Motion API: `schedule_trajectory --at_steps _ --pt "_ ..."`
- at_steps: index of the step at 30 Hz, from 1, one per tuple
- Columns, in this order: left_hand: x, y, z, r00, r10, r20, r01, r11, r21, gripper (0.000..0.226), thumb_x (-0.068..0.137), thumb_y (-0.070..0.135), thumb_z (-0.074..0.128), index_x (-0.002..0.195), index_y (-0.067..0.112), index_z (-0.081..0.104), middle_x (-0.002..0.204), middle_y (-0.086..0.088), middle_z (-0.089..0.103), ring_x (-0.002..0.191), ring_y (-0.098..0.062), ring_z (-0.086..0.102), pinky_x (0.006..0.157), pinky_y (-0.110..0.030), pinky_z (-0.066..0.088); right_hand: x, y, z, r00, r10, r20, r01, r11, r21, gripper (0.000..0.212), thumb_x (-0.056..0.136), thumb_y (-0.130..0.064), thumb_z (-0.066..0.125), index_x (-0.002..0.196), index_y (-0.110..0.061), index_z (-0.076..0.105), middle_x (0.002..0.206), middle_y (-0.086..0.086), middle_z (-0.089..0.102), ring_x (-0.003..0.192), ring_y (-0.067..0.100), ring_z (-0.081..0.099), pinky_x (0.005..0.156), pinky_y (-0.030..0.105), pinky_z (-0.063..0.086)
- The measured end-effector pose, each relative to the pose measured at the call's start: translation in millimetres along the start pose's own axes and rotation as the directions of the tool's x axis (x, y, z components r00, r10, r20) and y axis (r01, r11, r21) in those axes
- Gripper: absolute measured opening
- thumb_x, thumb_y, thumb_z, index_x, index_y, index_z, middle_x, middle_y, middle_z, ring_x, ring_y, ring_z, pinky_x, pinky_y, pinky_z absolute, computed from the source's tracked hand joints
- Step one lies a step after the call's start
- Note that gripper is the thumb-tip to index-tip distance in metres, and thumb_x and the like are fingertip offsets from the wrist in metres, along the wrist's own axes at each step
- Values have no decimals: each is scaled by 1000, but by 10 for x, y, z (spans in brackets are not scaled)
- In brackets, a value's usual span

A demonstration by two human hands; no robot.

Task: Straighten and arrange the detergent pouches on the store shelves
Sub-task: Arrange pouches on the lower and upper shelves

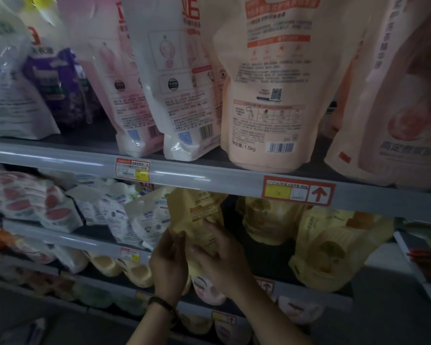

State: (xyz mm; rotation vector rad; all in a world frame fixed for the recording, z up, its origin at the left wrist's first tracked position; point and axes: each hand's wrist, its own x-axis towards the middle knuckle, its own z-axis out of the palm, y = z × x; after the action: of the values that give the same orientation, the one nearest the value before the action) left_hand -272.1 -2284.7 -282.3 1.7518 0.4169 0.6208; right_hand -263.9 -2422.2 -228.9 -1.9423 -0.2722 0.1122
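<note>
— Nearest the head camera, what shows?

— Two bare forearms reaching up from the bottom edge. The left hand [169, 263], with a beaded bracelet [162, 304] on its wrist, is raised on edge with its fingers [177, 241] close together and nearly straight, lying along the left side of a yellow pouch [197, 220].

— And the right hand [223, 261]?

— Its fingers [210, 227] are spread apart and pressed flat on the pouch's front, low down. So the pouch sits between the two hands, held rather than clamped in a fist.

— Where is that pouch?

— On the middle shelf [105, 241], upright, leaning slightly, its top just under the upper shelf rail [197, 174]. White pouches [144, 220] crowd its left side; a dark gap, then more yellow pouches [334, 247], lie to its right.

— Above?

— Tall peach pouch [266, 95] and pink-white pouches [164, 83] stand on the upper shelf, backs facing out. A red price tag with an arrow [299, 190] is clipped to the rail.
</note>
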Motion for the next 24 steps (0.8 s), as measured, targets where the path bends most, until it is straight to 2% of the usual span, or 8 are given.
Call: schedule_trajectory --at_steps 3,5,9,11,14,18,21,24 --pt "2 26 -23 998 56 42 -59 995 85 25 103 11 65 100 34 74 91 34 74 92 10 69 74 -10 50 3 -42 62 999 21 -41 -21 1000 -8 70 95 -48 72 158 -34 45 156 -21 47 138 -11 42 106 6 35" --pt "16 19 -20 997 68 48 -75 987 144 29 101 4 65 109 29 78 95 27 77 95 2 71 74 -5 48 -6 -85 94 997 38 -63 -40 999 -17 72 94 -51 72 159 -35 44 159 -18 47 144 -1 42 112 16 38" --pt "-31 68 10 987 129 98 -148 965 215 31 98 0 68 118 20 81 99 2 82 74 -2 70 63 -19 52 -27 -129 101 987 10 -160 -21 998 -66 59 93 -49 74 147 -33 57 127 -35 53 113 -33 42 88 -6 31" --pt "-100 103 35 978 141 156 -177 952 250 28 98 5 71 118 21 81 92 3 82 68 -9 70 56 -28 53 -20 -125 81 979 6 -202 -23 996 -82 51 91 -55 74 137 -34 62 119 -37 55 109 -27 49 84 -6 34" --pt "-180 115 124 960 140 243 -211 932 295 17 100 17 71 111 17 83 78 -3 78 62 -16 67 52 -35 50 17 -111 41 962 18 -272 -56 990 -131 40 88 -65 72 117 -39 62 104 -29 63 93 -16 58 79 2 44" --pt "-241 192 200 933 230 278 -310 905 292 34 88 35 64 105 14 84 74 -7 78 65 -31 73 53 -25 42 29 -105 21 943 6 -334 -41 994 -100 60 82 -80 64 104 -24 65 91 -9 72 86 3 68 78 37 60" --pt "-270 240 238 919 279 280 -357 890 285 35 85 27 65 109 9 82 68 -8 75 57 -30 70 46 -13 31 33 -111 -7 937 23 -348 -70 990 -124 61 81 -80 63 108 -25 65 97 -11 72 91 5 68 83 40 61" --pt "-292 252 263 922 251 295 -329 909 254 34 84 26 62 108 13 83 66 -6 75 53 -21 67 45 -24 41 63 -94 -29 915 30 -401 -107 979 -172 41 88 -59 73 111 -26 68 101 -17 71 95 2 68 86 33 61"
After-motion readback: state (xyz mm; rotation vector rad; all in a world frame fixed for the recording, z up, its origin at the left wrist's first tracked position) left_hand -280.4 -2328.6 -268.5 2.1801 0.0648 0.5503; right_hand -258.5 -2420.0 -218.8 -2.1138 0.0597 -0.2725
